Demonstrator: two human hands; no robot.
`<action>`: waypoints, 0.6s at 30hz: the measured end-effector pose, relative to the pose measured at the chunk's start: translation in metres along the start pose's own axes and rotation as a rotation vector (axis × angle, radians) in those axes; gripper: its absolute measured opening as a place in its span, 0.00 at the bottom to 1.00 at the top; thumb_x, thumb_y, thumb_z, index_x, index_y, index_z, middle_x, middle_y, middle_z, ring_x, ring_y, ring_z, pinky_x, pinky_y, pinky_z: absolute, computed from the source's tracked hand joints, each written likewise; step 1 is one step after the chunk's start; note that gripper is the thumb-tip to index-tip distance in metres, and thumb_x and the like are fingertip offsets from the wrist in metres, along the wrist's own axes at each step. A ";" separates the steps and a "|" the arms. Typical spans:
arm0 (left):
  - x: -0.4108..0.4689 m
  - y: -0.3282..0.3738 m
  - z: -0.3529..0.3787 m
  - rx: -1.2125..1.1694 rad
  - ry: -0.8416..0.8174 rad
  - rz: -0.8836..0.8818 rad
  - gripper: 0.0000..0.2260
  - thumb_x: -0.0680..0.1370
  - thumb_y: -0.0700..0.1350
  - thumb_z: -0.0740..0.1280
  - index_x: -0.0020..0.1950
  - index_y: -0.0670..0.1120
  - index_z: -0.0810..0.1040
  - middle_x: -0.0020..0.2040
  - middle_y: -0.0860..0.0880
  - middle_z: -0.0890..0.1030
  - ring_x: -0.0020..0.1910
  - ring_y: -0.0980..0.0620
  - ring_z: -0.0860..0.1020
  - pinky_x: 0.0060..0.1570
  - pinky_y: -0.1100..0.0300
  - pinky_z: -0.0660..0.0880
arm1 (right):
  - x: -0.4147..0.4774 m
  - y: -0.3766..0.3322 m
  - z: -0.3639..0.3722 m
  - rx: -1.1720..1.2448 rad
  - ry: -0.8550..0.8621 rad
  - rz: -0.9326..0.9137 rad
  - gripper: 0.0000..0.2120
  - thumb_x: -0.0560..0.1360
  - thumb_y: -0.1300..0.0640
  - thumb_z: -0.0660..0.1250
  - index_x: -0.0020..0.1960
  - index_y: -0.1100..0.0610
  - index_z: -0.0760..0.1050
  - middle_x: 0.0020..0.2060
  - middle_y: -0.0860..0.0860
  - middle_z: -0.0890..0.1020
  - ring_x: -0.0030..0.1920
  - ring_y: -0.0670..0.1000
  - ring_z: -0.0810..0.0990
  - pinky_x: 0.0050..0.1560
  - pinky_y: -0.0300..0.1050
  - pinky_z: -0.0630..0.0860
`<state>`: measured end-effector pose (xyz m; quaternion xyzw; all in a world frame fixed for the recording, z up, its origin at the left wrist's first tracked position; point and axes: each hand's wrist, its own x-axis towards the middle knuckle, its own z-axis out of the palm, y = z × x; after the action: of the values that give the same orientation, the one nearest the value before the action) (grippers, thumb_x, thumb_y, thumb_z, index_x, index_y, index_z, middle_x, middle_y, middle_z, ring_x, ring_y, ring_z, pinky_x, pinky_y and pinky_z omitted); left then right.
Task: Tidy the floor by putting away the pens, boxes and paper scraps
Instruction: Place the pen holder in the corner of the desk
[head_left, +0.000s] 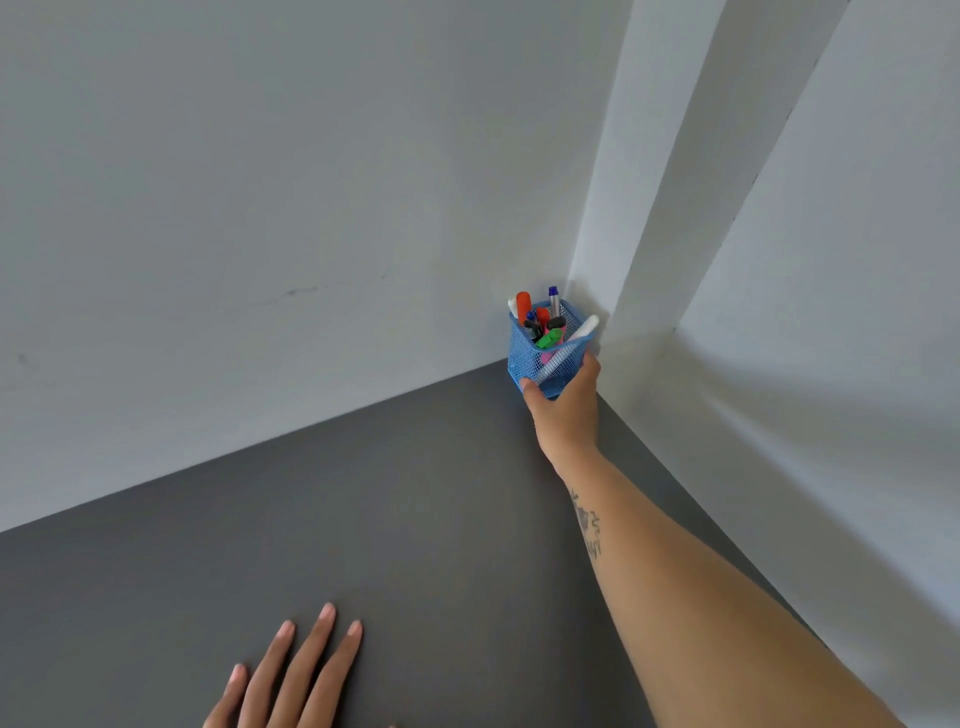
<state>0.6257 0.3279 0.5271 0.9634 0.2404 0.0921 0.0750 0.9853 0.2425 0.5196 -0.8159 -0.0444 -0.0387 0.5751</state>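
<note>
the right hand grips the blue mesh pen holder from its near side, upright in the far corner of the dark tabletop, while the left hand lies spread flat, well apart.

Pen holder sat in desk far corner, pens inside; my right hand before it, left hand nearer-left.

Right arm stretched forward, right hand gripping the pen holder; left hand flat, fingers straight
</note>
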 end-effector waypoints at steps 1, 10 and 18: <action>0.001 0.000 0.001 -0.001 0.010 -0.015 0.28 0.78 0.54 0.46 0.57 0.49 0.85 0.65 0.49 0.80 0.65 0.43 0.75 0.63 0.46 0.65 | 0.003 0.001 0.001 -0.015 -0.001 0.009 0.36 0.73 0.56 0.73 0.75 0.55 0.59 0.67 0.51 0.72 0.66 0.50 0.74 0.63 0.45 0.75; 0.003 -0.005 0.005 0.001 0.024 0.013 0.30 0.78 0.61 0.47 0.58 0.50 0.84 0.65 0.49 0.80 0.65 0.44 0.75 0.67 0.48 0.62 | 0.011 0.004 0.011 -0.184 0.057 0.044 0.36 0.74 0.50 0.72 0.75 0.58 0.59 0.68 0.55 0.70 0.68 0.54 0.72 0.61 0.53 0.78; 0.001 -0.012 0.001 -0.097 -0.074 -0.006 0.33 0.71 0.70 0.55 0.67 0.54 0.78 0.70 0.53 0.75 0.71 0.50 0.68 0.73 0.59 0.50 | -0.059 0.000 -0.016 -0.434 -0.068 -0.129 0.28 0.78 0.51 0.65 0.74 0.58 0.63 0.71 0.54 0.68 0.71 0.54 0.68 0.67 0.49 0.71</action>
<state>0.6214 0.3386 0.5236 0.9606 0.2356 0.0675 0.1309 0.9267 0.2261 0.5180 -0.9169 -0.1062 -0.0564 0.3806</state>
